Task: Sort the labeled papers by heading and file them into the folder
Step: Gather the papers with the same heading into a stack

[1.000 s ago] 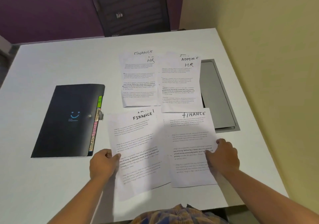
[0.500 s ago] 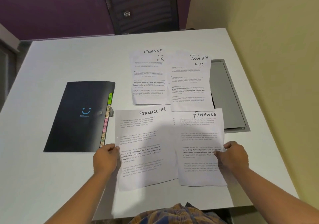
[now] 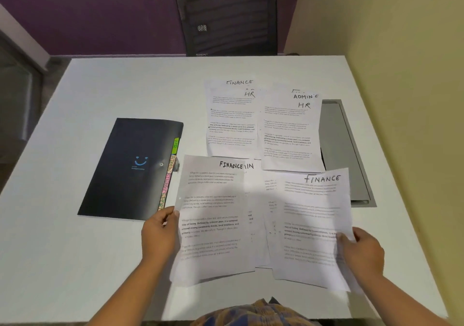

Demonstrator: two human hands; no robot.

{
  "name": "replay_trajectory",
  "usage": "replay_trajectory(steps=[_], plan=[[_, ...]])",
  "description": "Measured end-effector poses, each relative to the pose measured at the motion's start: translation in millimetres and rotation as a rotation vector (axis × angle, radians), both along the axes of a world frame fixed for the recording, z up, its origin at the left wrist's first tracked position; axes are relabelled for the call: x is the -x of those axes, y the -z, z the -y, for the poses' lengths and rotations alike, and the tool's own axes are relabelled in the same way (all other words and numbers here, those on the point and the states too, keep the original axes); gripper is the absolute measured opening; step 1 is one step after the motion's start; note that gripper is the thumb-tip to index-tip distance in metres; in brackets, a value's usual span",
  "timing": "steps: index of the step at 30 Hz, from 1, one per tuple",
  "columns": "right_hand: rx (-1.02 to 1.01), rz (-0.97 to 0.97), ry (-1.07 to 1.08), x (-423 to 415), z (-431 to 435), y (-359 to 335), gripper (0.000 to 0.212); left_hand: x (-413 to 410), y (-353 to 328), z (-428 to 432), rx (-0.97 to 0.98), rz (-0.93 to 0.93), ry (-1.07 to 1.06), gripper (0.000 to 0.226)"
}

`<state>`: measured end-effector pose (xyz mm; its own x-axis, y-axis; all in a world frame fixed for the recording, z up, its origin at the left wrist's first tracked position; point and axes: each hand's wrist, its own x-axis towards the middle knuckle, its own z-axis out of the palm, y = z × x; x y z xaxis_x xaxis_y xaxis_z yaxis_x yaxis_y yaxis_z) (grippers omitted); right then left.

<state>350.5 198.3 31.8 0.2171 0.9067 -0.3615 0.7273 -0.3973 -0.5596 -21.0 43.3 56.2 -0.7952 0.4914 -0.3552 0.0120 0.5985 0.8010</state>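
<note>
Right sheet (image 3: pixel 311 225) newly aloft, undersheet (image 3: pixel 270 200) half-hidden

White table (image 3: pixel 120 263), two-tone corner
Dark mesh chair (image 3: pixel 226 16) at the tabletop's far edge before a purple wall (image 3: pixel 100 11); pale yellow wall (image 3: pixel 391 37) along its right edge.

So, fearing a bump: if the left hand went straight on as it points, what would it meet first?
Probably the folder: its tabbed edge lies just beyond the left hand, which grips a paper; depth unclear.
</note>
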Motion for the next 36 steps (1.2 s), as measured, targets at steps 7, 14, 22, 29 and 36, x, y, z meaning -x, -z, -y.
replay_trajectory(steps=[7, 14, 22, 29, 36], plan=[[-0.044, -0.428, 0.101, 4, 13, -52, 0.012, -3, -2, 8, -0.094, 0.099, -0.1, 0.013], [0.08, -0.846, 0.113, 25, -3, -69, 0.018, -12, -14, -8, -0.19, 0.262, -0.16, 0.013], [0.253, -0.675, -0.27, 103, -5, -57, 0.021, -28, -18, -24, -0.262, 0.617, -0.16, 0.019], [0.365, -0.895, -0.247, 121, 5, -61, 0.02, -38, -32, -29, -0.23, 0.599, -0.034, 0.031], [0.233, -0.625, -0.388, 105, 8, -66, 0.027, -48, -42, -27, -0.279, 0.555, 0.11, 0.019]])
